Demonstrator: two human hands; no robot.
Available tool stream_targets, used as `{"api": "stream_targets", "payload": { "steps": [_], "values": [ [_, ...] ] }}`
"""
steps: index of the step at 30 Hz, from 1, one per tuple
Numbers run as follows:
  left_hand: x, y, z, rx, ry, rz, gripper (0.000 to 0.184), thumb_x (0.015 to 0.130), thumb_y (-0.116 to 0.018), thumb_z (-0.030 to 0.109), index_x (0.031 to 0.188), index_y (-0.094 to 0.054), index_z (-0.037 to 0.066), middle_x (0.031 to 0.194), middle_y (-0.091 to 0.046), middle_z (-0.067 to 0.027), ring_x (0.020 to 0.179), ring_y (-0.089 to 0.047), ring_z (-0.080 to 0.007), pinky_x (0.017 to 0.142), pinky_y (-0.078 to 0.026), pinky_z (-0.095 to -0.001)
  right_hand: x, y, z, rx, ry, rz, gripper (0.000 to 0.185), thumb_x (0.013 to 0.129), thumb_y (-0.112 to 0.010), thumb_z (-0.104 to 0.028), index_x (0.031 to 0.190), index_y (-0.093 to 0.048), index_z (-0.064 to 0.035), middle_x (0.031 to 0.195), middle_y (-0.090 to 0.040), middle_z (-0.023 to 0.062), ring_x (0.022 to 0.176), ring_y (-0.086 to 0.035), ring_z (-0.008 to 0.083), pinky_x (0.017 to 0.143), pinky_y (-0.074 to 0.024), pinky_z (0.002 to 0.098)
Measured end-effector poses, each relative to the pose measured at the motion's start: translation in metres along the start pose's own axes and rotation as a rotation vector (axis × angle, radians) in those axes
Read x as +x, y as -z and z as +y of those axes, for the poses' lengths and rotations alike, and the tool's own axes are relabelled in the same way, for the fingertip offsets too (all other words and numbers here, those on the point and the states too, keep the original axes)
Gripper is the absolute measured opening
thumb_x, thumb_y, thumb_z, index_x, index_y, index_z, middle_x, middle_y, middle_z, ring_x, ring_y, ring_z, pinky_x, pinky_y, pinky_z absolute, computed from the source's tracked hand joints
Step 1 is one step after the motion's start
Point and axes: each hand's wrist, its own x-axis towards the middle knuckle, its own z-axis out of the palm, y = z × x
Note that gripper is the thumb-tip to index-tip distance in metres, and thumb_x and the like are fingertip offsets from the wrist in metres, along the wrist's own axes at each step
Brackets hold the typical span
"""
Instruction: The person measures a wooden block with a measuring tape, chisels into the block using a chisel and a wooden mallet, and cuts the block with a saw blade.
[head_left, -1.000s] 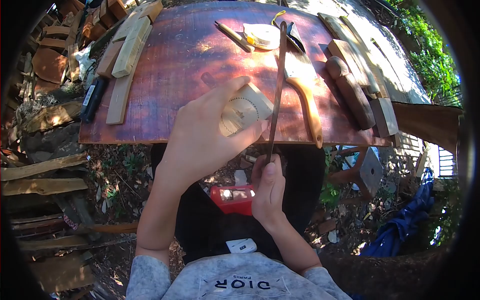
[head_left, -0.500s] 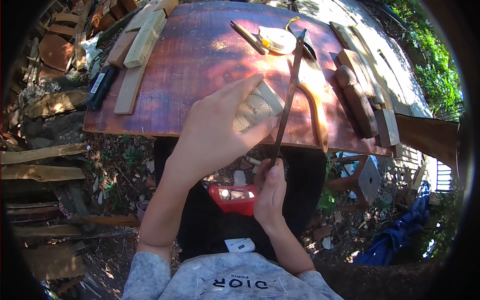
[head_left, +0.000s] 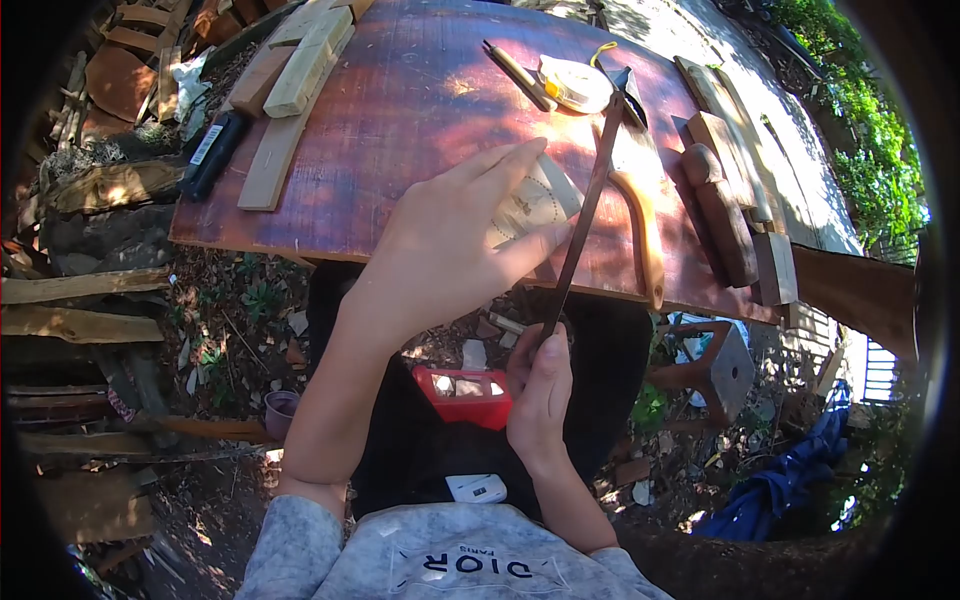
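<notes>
My left hand (head_left: 455, 235) grips a pale wooden piece (head_left: 540, 200) between thumb and fingers, over the near part of the table. A dotted curved line and a small dark drawing mark its face; the fingers cover the rest. My right hand (head_left: 540, 390), lower down and near my lap, is closed around the bottom end of a long, flat, dark metal file (head_left: 588, 215). The file slants up past the right edge of the wooden piece, close to my left thumb. Whether the two touch, I cannot tell.
On the reddish table (head_left: 350, 150) lie a tape measure (head_left: 577, 85), a brown pen-like tool (head_left: 520, 76), a curved wooden handle (head_left: 645, 240) and a dark wooden tool (head_left: 722, 215). Wood strips (head_left: 305, 75) line the left side. A red container (head_left: 462, 397) sits below, between my legs.
The view has shifted slightly, so the table's things appear farther right. Both hands keep their holds, and the file and wooden piece have moved only a little.
</notes>
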Motion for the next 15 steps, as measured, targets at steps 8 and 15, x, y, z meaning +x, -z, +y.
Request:
{"api": "stream_targets", "payload": {
  "steps": [8,15],
  "values": [
    [0.000,0.002,0.000,-0.026,0.029,-0.013,0.068,0.088,-0.081,0.031,0.146,-0.059,0.003,0.133,-0.067,-0.0262,0.120,-0.068,-0.0394,0.101,-0.053,-0.0434,-0.004,0.013,0.004,0.024,0.000,0.018,0.048,0.115,-0.031,-0.048,0.106,-0.051,-0.0056,0.077,-0.042,-0.0042,0.066,-0.037,0.0020,0.057,-0.0269,0.0213],
    [-0.008,-0.002,0.004,-0.046,0.026,-0.041,0.067,0.088,-0.081,0.032,0.146,-0.059,0.004,0.138,-0.065,-0.0238,0.121,-0.068,-0.0391,0.102,-0.054,-0.0430,0.018,0.009,-0.041,0.020,-0.033,0.051,0.048,0.116,-0.029,-0.049,0.104,-0.049,-0.0063,0.074,-0.041,-0.0053,0.063,-0.035,0.0015,0.055,-0.0258,0.0222]
  ]
}}
